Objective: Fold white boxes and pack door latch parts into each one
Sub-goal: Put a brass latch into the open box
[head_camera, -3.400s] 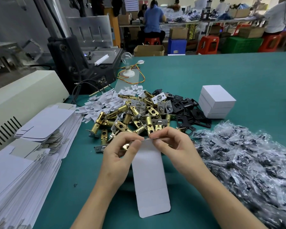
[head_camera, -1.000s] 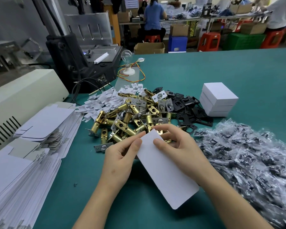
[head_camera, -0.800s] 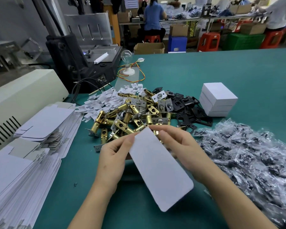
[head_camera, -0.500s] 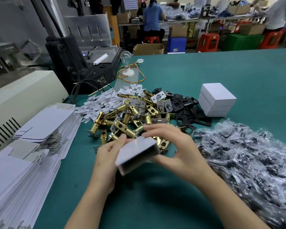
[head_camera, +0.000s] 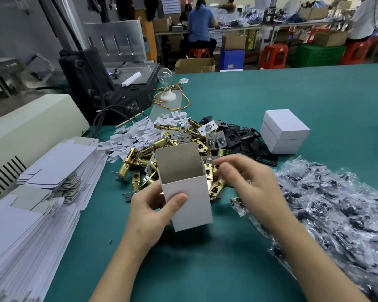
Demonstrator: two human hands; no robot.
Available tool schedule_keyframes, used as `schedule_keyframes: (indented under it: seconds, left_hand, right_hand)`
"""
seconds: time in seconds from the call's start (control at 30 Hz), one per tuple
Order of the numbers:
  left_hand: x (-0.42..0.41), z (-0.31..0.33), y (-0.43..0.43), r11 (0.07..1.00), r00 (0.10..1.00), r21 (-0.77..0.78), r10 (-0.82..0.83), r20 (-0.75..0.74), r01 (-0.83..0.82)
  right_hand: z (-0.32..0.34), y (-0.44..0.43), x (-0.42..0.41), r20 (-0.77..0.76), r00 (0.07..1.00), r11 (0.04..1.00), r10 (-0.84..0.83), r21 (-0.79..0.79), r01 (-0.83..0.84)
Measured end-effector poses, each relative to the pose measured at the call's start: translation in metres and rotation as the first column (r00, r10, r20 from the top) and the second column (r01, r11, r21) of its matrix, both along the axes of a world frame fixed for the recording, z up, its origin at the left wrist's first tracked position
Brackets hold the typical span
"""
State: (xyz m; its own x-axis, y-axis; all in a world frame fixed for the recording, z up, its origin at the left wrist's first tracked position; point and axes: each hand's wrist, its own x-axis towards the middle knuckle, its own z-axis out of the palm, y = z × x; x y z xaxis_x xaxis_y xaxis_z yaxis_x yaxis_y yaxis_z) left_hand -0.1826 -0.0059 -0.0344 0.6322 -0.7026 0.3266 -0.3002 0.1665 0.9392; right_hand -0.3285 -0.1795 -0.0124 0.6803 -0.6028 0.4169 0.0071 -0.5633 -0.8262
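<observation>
My left hand (head_camera: 153,211) grips a white box (head_camera: 188,197) that stands upright with its top open and its lid flap raised, thumb on the front face. My right hand (head_camera: 251,182) hovers to the right of the box, over the near edge of the pile of brass latch bolts (head_camera: 144,153), fingers loosely curved and blurred, holding nothing I can see. Silver faceplates (head_camera: 212,136) and black strike plates (head_camera: 247,140) lie behind the pile. Small white card inserts (head_camera: 135,134) are scattered at its left.
Stacks of flat white box blanks (head_camera: 37,192) fill the left side. Three closed white boxes (head_camera: 284,131) are stacked at the back right. Clear bags of black screws (head_camera: 336,210) cover the right. A beige machine (head_camera: 31,125) and a bulb on wires (head_camera: 167,83) sit behind.
The flat blank has been opened into an upright box. My right hand has let go of it and moved right over the latch pile; my left hand alone holds it now.
</observation>
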Motion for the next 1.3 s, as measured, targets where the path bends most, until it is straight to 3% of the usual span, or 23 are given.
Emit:
schedule_keyframes:
  seconds: [0.07,0.13,0.23,0.5,0.83,1.03,1.2,1.3]
  left_hand:
    - [0.001,-0.002,0.0,1.0,1.0,0.02,-0.017,0.014,0.017]
    - [0.001,-0.005,0.001,0.997,0.997,0.06,-0.051,0.057,0.048]
    - [0.003,-0.008,0.0,0.99,0.991,0.122,-0.082,0.104,0.069]
    - [0.002,-0.009,-0.004,0.977,0.979,0.19,-0.131,0.156,0.1]
    - [0.001,-0.011,-0.004,0.98,0.976,0.163,-0.144,0.166,0.117]
    - [0.001,-0.013,-0.005,0.983,0.978,0.144,-0.139,0.154,0.117]
    - [0.0,-0.014,-0.006,0.978,0.978,0.163,-0.156,0.142,0.132]
    - [0.002,-0.016,-0.006,0.978,0.979,0.176,-0.135,0.152,0.108]
  right_hand:
    - [-0.003,-0.015,-0.005,-0.065,0.975,0.973,-0.213,-0.099,0.206]
    - [-0.008,-0.028,-0.009,-0.252,0.903,0.925,-0.347,-0.251,0.286]
    - [-0.013,-0.031,-0.009,-0.465,0.796,0.896,-0.387,-0.394,0.206]
    - [-0.015,-0.02,-0.007,-0.651,0.633,0.873,-0.419,-0.48,0.084]
    - [-0.021,-0.022,0.005,-0.56,0.65,0.838,-0.514,-0.488,0.243]
    - [-0.021,-0.029,0.003,-0.235,0.755,0.768,-0.613,-0.402,0.499]
    - [-0.01,-0.028,0.002,-0.153,0.756,0.738,-0.636,-0.406,0.539]
    - [0.014,-0.019,-0.004,0.0,0.782,0.737,-0.623,-0.334,0.587]
